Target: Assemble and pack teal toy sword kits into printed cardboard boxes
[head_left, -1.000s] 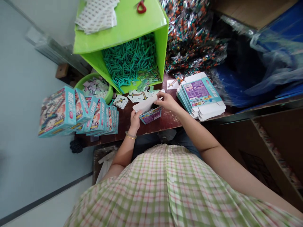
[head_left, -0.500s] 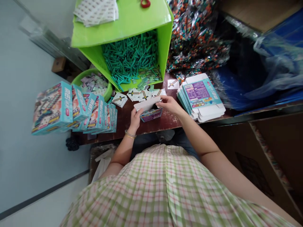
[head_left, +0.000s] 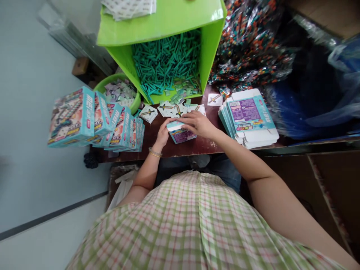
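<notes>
A small teal and purple cardboard box (head_left: 184,137) stands on the dark red table, its top flap folded down. My left hand (head_left: 163,134) grips the box at its left end, thumb and fingers around the upper corner. Across the top lies my right hand (head_left: 198,124), its fingers stretched flat over the flap. Just behind the box are folded leaflets (head_left: 180,109) printted with a sword picture, partly covered by my right hand. The inside of the box is hidden.
Finished-looking boxes (head_left: 74,116) stand in a row at left. Flattened cartons (head_left: 247,116) are stacked at right. Behind are a green bin (head_left: 213,48) of teal sticks, a green basket (head_left: 137,101) of small packets and plastic bags (head_left: 253,48) of coloured pieces.
The box's raised white flap has been folded down shut. My right hand has moved from the flap's edge to lie over the top. The whole view has shifted slightly.
</notes>
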A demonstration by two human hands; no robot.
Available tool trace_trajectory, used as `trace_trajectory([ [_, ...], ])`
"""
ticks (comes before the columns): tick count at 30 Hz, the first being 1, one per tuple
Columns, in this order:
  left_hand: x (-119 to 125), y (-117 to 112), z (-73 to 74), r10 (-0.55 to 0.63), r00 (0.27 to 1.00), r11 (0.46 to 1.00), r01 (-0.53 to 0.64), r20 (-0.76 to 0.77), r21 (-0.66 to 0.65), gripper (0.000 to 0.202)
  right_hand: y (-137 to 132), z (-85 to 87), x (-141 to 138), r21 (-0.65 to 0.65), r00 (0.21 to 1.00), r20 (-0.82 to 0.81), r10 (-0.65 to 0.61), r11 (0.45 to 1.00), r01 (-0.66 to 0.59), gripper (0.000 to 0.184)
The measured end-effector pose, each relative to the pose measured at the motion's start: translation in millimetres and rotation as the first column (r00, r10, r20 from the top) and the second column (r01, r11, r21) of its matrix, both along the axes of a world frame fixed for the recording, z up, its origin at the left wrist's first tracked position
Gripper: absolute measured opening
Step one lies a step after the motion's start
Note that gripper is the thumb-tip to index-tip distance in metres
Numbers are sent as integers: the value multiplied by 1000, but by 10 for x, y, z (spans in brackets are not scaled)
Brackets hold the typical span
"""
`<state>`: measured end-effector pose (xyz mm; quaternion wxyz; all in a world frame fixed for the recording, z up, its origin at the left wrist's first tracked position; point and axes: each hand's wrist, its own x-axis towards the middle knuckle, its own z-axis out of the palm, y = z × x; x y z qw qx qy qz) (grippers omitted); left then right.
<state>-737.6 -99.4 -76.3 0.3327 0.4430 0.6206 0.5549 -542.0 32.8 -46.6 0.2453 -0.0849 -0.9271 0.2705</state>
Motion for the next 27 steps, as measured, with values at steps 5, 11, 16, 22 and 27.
trace_trajectory([
  [5, 62, -20, 30, -61, 998, 996, 60, 16, 71, 40, -69, 44, 3, -25, 998, -1, -57, 998, 57, 41],
  [11, 119, -255, 23, 80, 872, 959, 65, -483, 276, 47, -36, -95, 83, 101, 999, -29, 14, 995, -11, 49],
  [16, -20, -381, -29, 15, 708, 944, 222, -706, 242, 38, -54, -227, 181, 166, 996, 12, 88, 982, -89, 52],
  [22, 96, -354, -373, 80, 863, 995, -40, -499, 91, 80, -99, -210, 203, 187, 998, 54, 22, 982, -32, 41],
  [27, 407, -243, -568, 265, 893, 958, -286, -365, -5, 66, -391, -304, 131, 68, 959, -43, -280, 957, 283, 51],
])
